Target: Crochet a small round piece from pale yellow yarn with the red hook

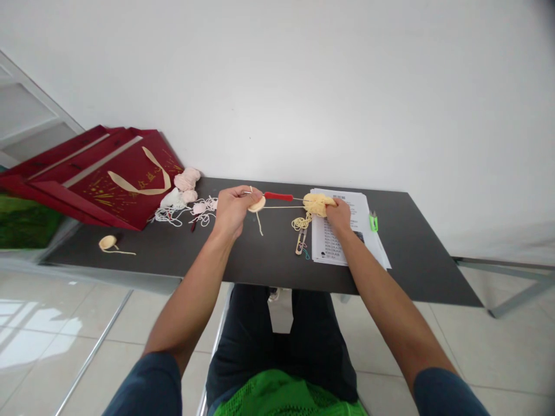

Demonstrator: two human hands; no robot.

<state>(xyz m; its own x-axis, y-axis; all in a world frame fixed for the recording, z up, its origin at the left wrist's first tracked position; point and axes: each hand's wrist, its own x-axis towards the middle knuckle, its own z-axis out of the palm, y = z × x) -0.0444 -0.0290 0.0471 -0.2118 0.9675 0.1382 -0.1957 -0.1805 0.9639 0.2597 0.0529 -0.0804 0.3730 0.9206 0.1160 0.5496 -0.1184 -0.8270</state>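
Observation:
My left hand [234, 209] is closed on a small round cream crochet piece [256, 204], with a short yarn tail hanging below it. A crochet hook with a red handle [278, 196] lies across at the left fingertips and points right. My right hand [339, 215] grips a ball of pale yellow yarn [318, 203] above the paper sheets. One strand of yarn [284, 207] runs straight between the piece and the ball. Loose yellow loops [300, 222] dangle under the ball. The fingers partly hide the piece and the ball.
Printed sheets [338, 254] lie under my right arm, with green thread snips [373, 221] at their edge. Small snips [300, 241] rest left of them. Pink yarn [187, 179], white yarn [171, 208], red bags [125, 179] and another cream crochet piece [107, 242] are on the dark table [269, 266].

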